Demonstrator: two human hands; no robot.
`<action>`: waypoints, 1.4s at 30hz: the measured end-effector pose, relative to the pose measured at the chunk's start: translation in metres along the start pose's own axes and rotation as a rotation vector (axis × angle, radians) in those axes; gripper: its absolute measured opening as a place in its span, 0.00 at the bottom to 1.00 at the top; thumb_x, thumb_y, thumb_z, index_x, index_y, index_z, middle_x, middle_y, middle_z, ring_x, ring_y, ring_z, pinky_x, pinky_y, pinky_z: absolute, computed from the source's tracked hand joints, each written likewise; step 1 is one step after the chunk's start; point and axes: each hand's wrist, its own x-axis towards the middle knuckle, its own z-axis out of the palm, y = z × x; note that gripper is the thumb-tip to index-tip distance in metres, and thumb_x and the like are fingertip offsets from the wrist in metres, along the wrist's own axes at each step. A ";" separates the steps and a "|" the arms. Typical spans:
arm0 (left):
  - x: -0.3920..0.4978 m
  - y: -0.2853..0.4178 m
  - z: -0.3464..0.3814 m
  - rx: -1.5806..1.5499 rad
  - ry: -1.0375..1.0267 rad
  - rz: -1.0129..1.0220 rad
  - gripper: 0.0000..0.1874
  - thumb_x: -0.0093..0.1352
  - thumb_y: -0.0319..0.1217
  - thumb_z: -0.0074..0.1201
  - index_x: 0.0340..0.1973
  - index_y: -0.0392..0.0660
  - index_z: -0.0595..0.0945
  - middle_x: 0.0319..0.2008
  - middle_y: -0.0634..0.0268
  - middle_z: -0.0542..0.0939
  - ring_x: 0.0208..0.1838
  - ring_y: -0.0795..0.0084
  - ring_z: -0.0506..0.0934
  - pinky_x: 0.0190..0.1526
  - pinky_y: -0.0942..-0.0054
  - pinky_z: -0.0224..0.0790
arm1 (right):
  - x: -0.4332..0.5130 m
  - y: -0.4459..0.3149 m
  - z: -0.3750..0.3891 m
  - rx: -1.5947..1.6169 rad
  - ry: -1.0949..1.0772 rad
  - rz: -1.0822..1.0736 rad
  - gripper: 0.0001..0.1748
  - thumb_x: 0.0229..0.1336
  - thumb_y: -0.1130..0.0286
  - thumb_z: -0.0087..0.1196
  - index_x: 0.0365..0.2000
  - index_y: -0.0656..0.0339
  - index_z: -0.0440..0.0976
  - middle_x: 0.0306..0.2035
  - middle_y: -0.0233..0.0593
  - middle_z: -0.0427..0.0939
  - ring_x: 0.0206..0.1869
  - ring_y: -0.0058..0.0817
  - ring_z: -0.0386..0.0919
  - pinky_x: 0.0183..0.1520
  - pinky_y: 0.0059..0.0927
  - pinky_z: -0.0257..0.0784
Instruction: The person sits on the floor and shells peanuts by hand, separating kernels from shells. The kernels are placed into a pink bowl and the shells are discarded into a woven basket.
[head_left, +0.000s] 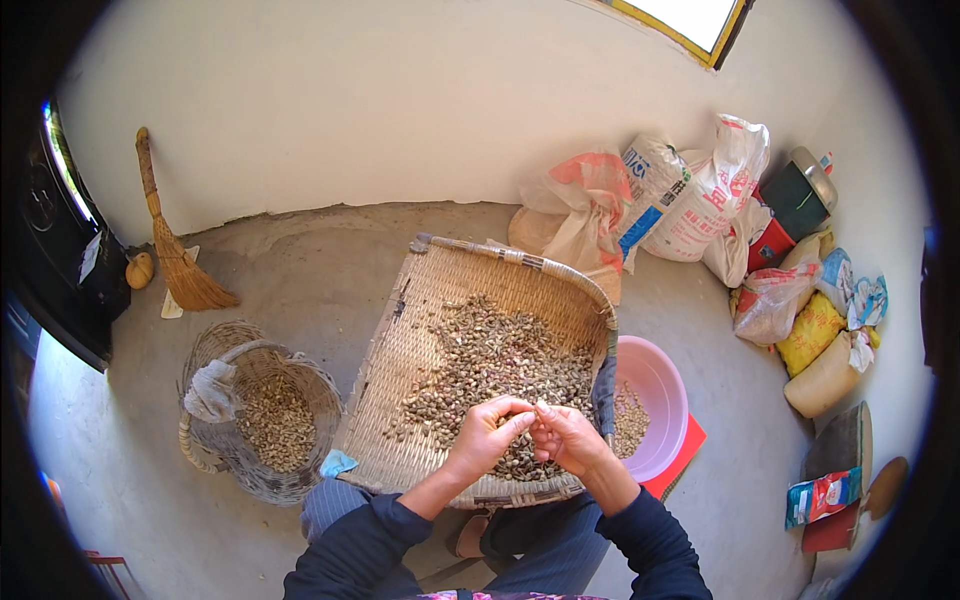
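My left hand (489, 436) and my right hand (568, 436) meet at the fingertips above a woven winnowing basket (390, 360). Thumbs and forefingers pinch a tiny piece between them, apparently a pod, mostly hidden by the fingers. Below them a heap of small brown pods (495, 352), which look like peanuts, covers the basket's middle and right side; some reddish ones show among them. The basket's near edge rests at my lap. Beside its right edge a pink plastic basin (667, 405) holds pale nuts (630, 420), partly hidden by the basket.
On the left stands a handled wicker basket (217, 457) with pale pods or shells (277, 424) and a cloth on its handle. A straw broom (184, 262) leans against the wall. Filled sacks (694, 210) and bags (810, 330) line the right side. A red sheet (682, 454) lies by the basin.
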 end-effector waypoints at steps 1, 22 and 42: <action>0.000 0.005 0.000 0.100 0.008 0.051 0.07 0.65 0.26 0.53 0.36 0.35 0.80 0.32 0.60 0.79 0.35 0.71 0.78 0.39 0.75 0.68 | -0.001 -0.001 0.002 -0.054 0.066 -0.034 0.15 0.63 0.58 0.50 0.28 0.59 0.71 0.18 0.23 0.65 0.18 0.13 0.62 0.23 0.20 0.65; 0.002 0.000 -0.006 0.195 -0.046 -0.013 0.08 0.65 0.29 0.54 0.34 0.36 0.80 0.26 0.61 0.79 0.28 0.70 0.77 0.33 0.72 0.69 | -0.001 0.018 -0.009 -0.230 0.084 -0.043 0.12 0.63 0.65 0.47 0.33 0.64 0.74 0.21 0.29 0.72 0.21 0.15 0.71 0.28 0.26 0.77; 0.009 0.011 -0.025 -0.941 -0.188 -0.420 0.07 0.70 0.32 0.44 0.37 0.42 0.74 0.25 0.66 0.72 0.14 0.87 0.58 0.15 0.86 0.49 | 0.133 -0.024 -0.142 -1.679 0.784 -0.268 0.11 0.46 0.65 0.53 0.25 0.61 0.80 0.30 0.54 0.79 0.36 0.48 0.79 0.43 0.45 0.73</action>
